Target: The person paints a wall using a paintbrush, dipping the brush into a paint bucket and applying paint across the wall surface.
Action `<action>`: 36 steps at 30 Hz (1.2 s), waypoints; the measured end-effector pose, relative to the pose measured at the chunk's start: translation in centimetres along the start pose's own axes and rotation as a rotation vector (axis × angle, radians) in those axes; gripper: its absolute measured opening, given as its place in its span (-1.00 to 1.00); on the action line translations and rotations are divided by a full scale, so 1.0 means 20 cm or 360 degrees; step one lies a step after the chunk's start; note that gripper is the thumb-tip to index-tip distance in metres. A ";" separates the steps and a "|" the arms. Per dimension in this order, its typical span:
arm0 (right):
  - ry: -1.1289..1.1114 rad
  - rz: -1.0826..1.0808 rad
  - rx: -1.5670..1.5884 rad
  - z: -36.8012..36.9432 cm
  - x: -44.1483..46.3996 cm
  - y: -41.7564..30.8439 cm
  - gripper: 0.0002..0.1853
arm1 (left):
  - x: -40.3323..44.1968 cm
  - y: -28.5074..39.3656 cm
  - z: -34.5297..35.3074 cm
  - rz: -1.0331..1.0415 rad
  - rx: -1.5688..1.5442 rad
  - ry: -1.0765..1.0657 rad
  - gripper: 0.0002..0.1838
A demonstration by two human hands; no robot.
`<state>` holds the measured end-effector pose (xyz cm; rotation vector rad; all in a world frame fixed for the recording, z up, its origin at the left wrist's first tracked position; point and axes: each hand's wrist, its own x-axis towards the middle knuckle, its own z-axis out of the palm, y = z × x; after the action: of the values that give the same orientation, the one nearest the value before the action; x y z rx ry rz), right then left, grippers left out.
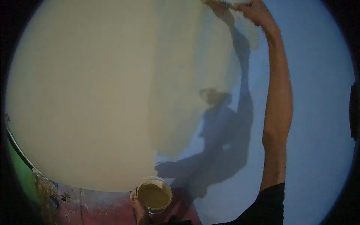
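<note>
My right hand (257,12) is raised at the top edge of the view, its fingers closed around a paintbrush (226,3) held up at the wall. Only part of the brush shows, and its bristles are hard to make out. Below, my left hand (138,205) grips the side of a small bucket (171,200) of yellowish-brown paint (153,195). Cream paint (86,93) covers the left of the wall, with streaky, thinner strokes in the middle. Toward the right the wall is bare blue (318,97).
My shadow (228,138) falls on the wall between the bucket and my raised arm. A red, stained floor (101,210) lies at the bottom. At the lower left are a green surface (22,176) and a curved edge. Something dark (353,112) sits at the far right.
</note>
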<state>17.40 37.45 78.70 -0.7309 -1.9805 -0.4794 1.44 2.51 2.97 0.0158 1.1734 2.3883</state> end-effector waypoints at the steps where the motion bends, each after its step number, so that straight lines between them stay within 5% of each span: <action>1: 0.0036 0.0150 0.0066 -0.06 0.01 -0.05 -0.65 | 0.00 0.01 0.02 -0.0005 0.0009 0.0073 -0.80; 6: 0.0560 0.0212 0.0124 -0.12 0.22 0.00 -0.62 | 0.11 -0.07 -0.07 0.0032 -0.0041 0.0046 -0.82; 10: 0.0891 0.0024 -0.0133 0.24 0.20 0.30 -0.60 | 0.06 0.02 0.08 -0.0036 0.0047 0.0092 -0.79; 15: 0.0282 0.0018 -0.0167 0.42 -0.53 0.04 -0.64 | 0.02 0.07 0.09 -0.0057 0.0092 0.0199 -0.75; 18: 0.0187 -0.0548 -0.0691 0.48 -0.96 0.01 -0.66 | 0.05 0.05 0.00 -0.0031 0.0031 0.0245 -0.76; 20: -0.0482 0.0051 -0.0418 0.43 -1.10 -0.11 -0.64 | 0.05 0.06 0.00 -0.0106 -0.0021 -0.0163 -0.68; 22: -0.0420 -0.0306 -0.0595 0.45 -1.20 -0.07 -0.62 | 0.22 -0.12 -0.25 -0.0142 0.0000 -0.0181 -0.69; 24: -0.0821 -0.0007 -0.0696 0.47 -1.28 -0.17 -0.61 | 0.24 -0.13 -0.23 -0.0170 0.0029 -0.0202 -0.69; 27: -0.0781 -0.0198 -0.0630 0.55 -1.52 -0.23 -0.66 | 0.12 0.04 -0.06 -0.0090 0.0021 -0.0115 -0.72; 32: -0.1018 -0.0573 -0.0406 0.45 -1.36 -0.19 -0.81 | 0.01 0.28 0.10 -0.0111 -0.0027 -0.0063 -0.74; 35: -0.0934 -0.0611 -0.0234 0.38 -0.87 -0.07 -0.69 | -0.06 0.42 0.17 -0.0123 -0.0020 -0.0062 -0.75; 36: -0.1051 0.0003 -0.0144 0.20 -0.69 -0.23 -0.66 | -0.07 0.43 0.15 -0.0135 -0.0005 -0.0098 -0.74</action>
<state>16.99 32.22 64.52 -1.0428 -2.5777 -0.3516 -0.25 -0.24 11.50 0.0371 1.1199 2.2993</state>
